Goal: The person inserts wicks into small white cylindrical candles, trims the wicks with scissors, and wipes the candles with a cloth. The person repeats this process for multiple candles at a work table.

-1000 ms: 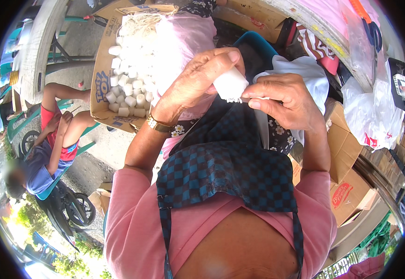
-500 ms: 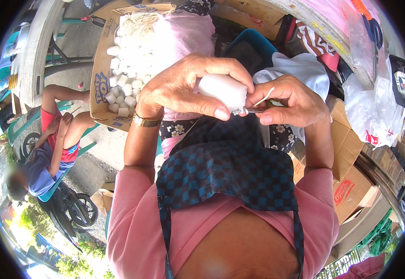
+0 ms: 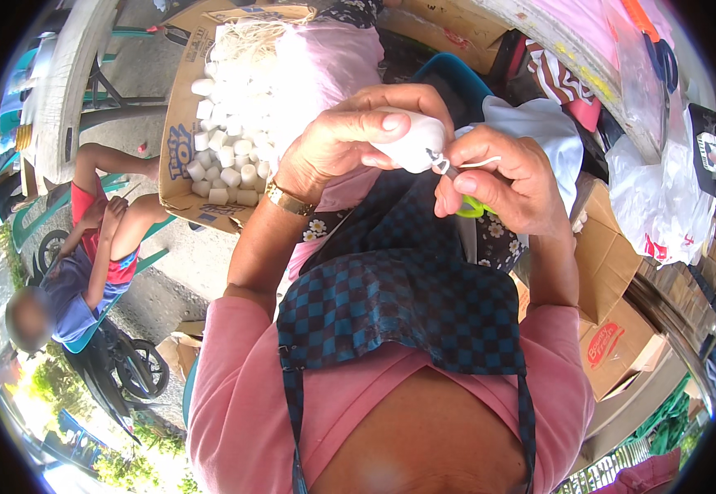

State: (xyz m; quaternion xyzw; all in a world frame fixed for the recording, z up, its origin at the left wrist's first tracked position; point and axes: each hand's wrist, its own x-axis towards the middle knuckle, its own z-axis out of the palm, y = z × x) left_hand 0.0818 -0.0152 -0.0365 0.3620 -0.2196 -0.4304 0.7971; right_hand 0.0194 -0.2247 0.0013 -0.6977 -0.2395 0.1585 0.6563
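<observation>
My left hand (image 3: pixel 343 138) is wrapped round a smooth white cylinder (image 3: pixel 414 143), its rounded end facing my right hand. A small dark, rough spot marks that end. In my right hand (image 3: pixel 516 183) is a small cutting tool with a bright green loop handle (image 3: pixel 475 207), which looks like small scissors. Its metal tip touches the cylinder's end. A short white string (image 3: pixel 483 162) sticks out between the right thumb and fingers. Most of the tool is hidden by the fingers.
A cardboard box (image 3: pixel 179 136) of small white cylinders and pale strings (image 3: pixel 253 39) stands ahead on the left. A pink cloth (image 3: pixel 337 62) lies against it. A plastic bag (image 3: pixel 658 202) hangs at right above cardboard boxes (image 3: pixel 613 350). A person (image 3: pixel 95 272) sits at left.
My left hand has turned the cylinder, so its end faces more toward me, and its thumb now lies on top. The right hand has tilted, bringing the green handle into sight.
</observation>
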